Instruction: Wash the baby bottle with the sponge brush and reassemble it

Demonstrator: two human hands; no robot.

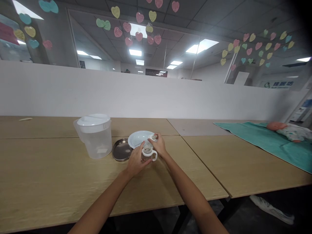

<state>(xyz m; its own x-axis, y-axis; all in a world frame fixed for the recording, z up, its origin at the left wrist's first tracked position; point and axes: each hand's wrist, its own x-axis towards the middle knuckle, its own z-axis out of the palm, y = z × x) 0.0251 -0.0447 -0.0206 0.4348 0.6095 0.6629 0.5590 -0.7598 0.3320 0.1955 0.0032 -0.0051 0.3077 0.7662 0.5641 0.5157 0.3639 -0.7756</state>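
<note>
One handled bottle (147, 150), seemingly at an opened stage, was gripped by the left hand (135, 160); the right hand (159, 145) pinched a white top (152, 137). Steadiness seemed needed next.

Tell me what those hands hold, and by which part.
The left hand holds the clear bottle by the side away from its white handle; the right hand holds a small white top around its edge.
</note>
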